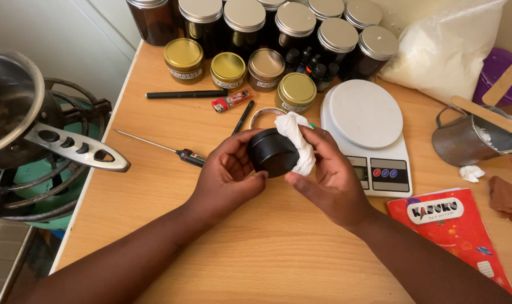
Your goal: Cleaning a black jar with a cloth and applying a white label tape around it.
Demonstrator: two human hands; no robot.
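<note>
Wooden worktop (pixel 278 259): bears everything listed; both forearms reach across it from the near edge. Steel saucepan (pixel 11 107): well to the left of the left hand, on a gas ring, its slotted handle pointing toward that hand. Bag of white powder (pixel 444 48): beyond and to the right of the right hand. White kitchen scale (pixel 368 132): just beside the right hand, on its far right side, platform bare. Dark glass jars with silver lids (pixel 292 22): a row well beyond both hands, with four gold-lidded tins (pixel 228 68) in front of them. Red booklet (pixel 456 225): near the right wrist, to its right. Metal cup (pixel 470 138): right of the scale, a wooden stick resting across it. Probe thermometer (pixel 160 147): just left of the left hand. Black round tin (pixel 273 152): between the two hands, lifted slightly off the top and tilted toward the viewer. Left hand (pixel 228 177): curled round the tin's left side, thumb under its lower edge. Right hand (pixel 329 177): fingers pinching a white tissue (pixel 298 141) against the tin's right rim. Handling note, as a judgement: the wipe would go best with the left hand turning the tin steadily while the tissue stays pressed flat to the rim.
</note>
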